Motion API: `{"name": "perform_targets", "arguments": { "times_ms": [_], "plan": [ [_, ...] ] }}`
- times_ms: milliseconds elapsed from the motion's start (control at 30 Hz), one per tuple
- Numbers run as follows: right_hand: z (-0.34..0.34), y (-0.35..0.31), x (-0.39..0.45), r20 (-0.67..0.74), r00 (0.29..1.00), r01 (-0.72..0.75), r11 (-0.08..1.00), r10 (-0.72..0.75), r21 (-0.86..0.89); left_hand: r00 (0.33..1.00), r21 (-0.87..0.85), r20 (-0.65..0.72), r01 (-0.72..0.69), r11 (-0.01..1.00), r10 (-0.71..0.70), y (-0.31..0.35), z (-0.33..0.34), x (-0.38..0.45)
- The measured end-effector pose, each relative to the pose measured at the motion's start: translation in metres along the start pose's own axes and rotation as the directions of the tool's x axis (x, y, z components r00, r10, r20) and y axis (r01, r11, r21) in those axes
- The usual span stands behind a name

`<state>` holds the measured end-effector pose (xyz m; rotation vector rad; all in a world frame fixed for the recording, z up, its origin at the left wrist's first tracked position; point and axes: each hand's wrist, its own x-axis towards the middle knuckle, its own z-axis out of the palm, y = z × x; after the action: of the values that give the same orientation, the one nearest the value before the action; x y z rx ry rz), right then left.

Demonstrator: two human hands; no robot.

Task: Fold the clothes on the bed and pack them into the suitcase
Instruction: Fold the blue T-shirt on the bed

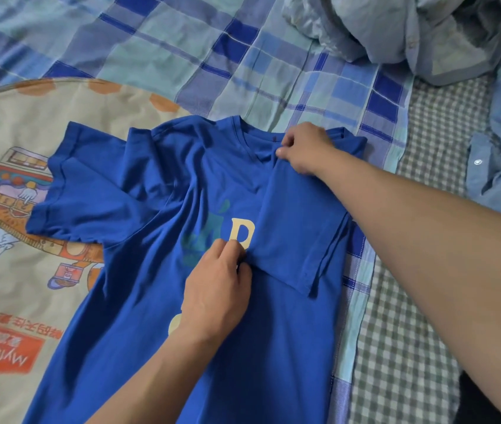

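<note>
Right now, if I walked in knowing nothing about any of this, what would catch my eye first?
The bright blue T-shirt spread across the middle of the bed, with one sleeve already folded in over its chest. The right hand pinches the fabric near the collar while the left hand pinches the folded sleeve's edge beside a yellow letter. A heap of pale blue shirts sits unfolded at the upper right.

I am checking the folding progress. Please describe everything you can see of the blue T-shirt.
The blue T-shirt is royal blue, of soft knit, with a round neck and a cream and green print. It lies flat, front up, on the bed, collar away from the person. One sleeve is folded over the chest; the other lies spread out. The right hand pinches the fold near the collar, and the left hand pinches the folded sleeve's hem.
</note>
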<state>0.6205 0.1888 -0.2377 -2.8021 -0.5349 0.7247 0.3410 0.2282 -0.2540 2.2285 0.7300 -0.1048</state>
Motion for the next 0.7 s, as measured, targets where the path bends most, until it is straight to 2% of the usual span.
{"name": "perform_targets", "arguments": {
  "times_ms": [100, 167, 233, 300, 333, 400, 467, 500, 567, 633, 700],
  "plan": [
    [0.007, 0.002, 0.006, -0.06, 0.998, -0.028, 0.997, 0.032, 0.077, 0.984, -0.136, 0.022, 0.18, 0.974, -0.179, 0.005, -0.002, 0.002],
    [0.018, 0.008, 0.0, -0.174, 0.984, 0.06, 0.996, -0.047, 0.069, 0.961, -0.212, 0.061, 0.276, 0.937, -0.269, 0.012, -0.006, 0.003],
    [0.023, 0.021, -0.01, -0.319, 0.935, 0.161, 0.987, -0.156, -0.012, 0.94, -0.247, 0.129, 0.338, 0.908, -0.314, 0.019, -0.012, 0.006],
    [0.018, 0.042, -0.016, -0.375, 0.904, 0.152, 0.974, -0.205, -0.165, 0.921, -0.219, 0.174, 0.381, 0.898, -0.349, 0.024, -0.016, 0.011],
    [0.013, 0.055, -0.017, -0.346, 0.922, 0.1, 0.97, -0.174, -0.222, 0.924, -0.163, 0.165, 0.37, 0.915, -0.345, 0.025, -0.016, 0.015],
    [0.003, 0.081, -0.016, -0.183, 0.983, -0.03, 0.959, -0.023, -0.281, 0.942, -0.021, 0.124, 0.316, 0.948, -0.312, 0.022, -0.012, 0.02],
    [-0.005, 0.093, -0.012, -0.014, 0.994, -0.112, 0.951, 0.113, -0.288, 0.954, 0.028, 0.1, 0.281, 0.959, -0.282, 0.02, -0.006, 0.021],
    [-0.008, 0.091, -0.013, -0.007, 0.991, -0.131, 0.953, 0.134, -0.273, 0.96, 0.017, 0.091, 0.265, 0.964, -0.266, 0.018, -0.005, 0.02],
    [-0.007, 0.07, -0.022, -0.147, 0.988, -0.073, 0.969, 0.039, -0.236, 0.98, -0.001, 0.001, 0.2, 0.98, -0.2, 0.008, -0.011, 0.015],
    [0.007, 0.041, -0.045, -0.295, 0.927, 0.154, 0.952, -0.232, -0.265, 0.967, 0.087, -0.221, 0.147, 0.985, -0.125, -0.019, -0.025, 0.014],
    [0.034, 0.021, -0.07, -0.248, 0.869, 0.341, 0.882, -0.427, -0.324, 0.897, 0.147, -0.417, 0.224, 0.964, -0.145, -0.056, -0.053, 0.024]
  ]
}}
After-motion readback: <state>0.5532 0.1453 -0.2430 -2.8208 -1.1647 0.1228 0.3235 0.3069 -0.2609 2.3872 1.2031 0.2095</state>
